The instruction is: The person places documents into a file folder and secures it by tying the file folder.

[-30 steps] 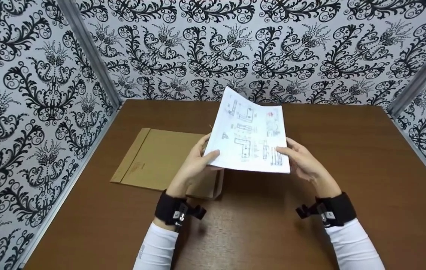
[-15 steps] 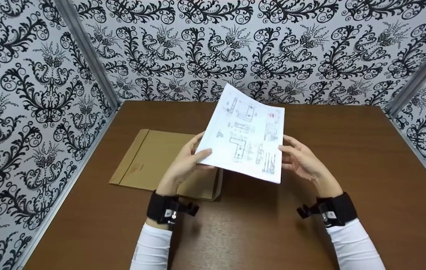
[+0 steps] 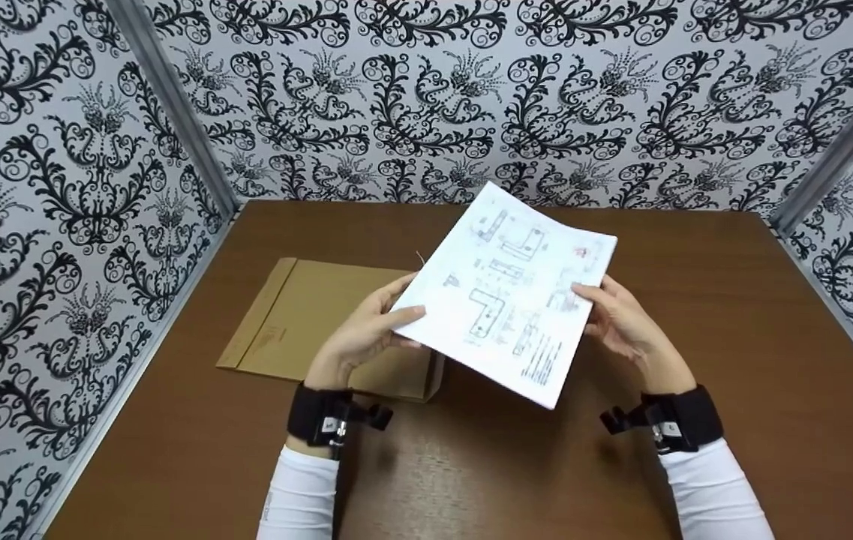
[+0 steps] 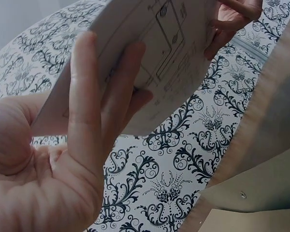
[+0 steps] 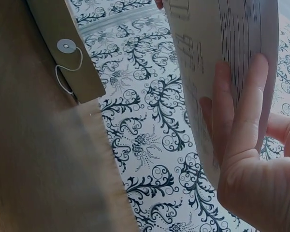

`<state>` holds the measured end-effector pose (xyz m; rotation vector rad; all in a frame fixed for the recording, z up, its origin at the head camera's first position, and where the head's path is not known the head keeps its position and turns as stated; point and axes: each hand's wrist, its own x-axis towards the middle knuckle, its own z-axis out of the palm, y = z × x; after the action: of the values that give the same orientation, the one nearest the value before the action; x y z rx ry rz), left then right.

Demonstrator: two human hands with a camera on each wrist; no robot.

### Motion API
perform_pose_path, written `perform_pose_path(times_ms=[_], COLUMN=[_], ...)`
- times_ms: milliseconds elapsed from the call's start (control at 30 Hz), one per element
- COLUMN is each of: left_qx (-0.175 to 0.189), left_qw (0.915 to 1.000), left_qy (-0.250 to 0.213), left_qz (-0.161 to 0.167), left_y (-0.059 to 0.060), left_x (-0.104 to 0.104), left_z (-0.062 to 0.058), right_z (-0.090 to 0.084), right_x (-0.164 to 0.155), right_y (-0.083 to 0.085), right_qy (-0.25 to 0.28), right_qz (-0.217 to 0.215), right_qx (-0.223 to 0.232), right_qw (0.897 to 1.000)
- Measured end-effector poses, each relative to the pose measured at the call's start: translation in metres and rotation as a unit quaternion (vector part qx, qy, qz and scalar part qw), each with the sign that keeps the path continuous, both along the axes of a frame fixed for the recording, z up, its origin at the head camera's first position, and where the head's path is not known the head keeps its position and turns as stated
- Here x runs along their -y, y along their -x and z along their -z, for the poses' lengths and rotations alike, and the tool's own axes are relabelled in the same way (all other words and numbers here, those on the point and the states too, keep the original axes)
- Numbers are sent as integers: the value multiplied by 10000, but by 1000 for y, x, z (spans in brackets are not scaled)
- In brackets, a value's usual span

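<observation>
A brown wooden table (image 3: pixel 696 315) stands enclosed by walls of black-and-white patterned wallpaper (image 3: pixel 58 187). Toward its left edge lies a flat brown string-tie envelope (image 3: pixel 306 319). Above the table's middle, clear of the surface and tilted, is a stack of printed sheets with technical drawings (image 3: pixel 505 292). The left hand (image 3: pixel 358 337) pinches the stack's left edge, thumb on top and fingers beneath. The right hand (image 3: pixel 625 322) grips the right edge the same way.
</observation>
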<state>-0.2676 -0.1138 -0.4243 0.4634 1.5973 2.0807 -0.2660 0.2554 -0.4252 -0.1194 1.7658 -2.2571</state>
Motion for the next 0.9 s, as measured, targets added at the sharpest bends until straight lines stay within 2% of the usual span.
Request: perform_pose_path(times_ms=[367,767,900], left_qx=[-31,-239,-251], left_qw=[9981,9947,9942], left_qy=[-201,-237,-223], left_qz=[584,975,1026], left_y=[2,4,3], left_x=[8,14,16], left_z=[1,5,5], right_z=[-6,-9,-11], right_x=[-16,-28,-30], right_y=[-5,-3,-4], right_qy=[259,304,362], right_qz=[415,600,534], right_qx=[-183,-199,-243], right_qw=[9986,9975,9976])
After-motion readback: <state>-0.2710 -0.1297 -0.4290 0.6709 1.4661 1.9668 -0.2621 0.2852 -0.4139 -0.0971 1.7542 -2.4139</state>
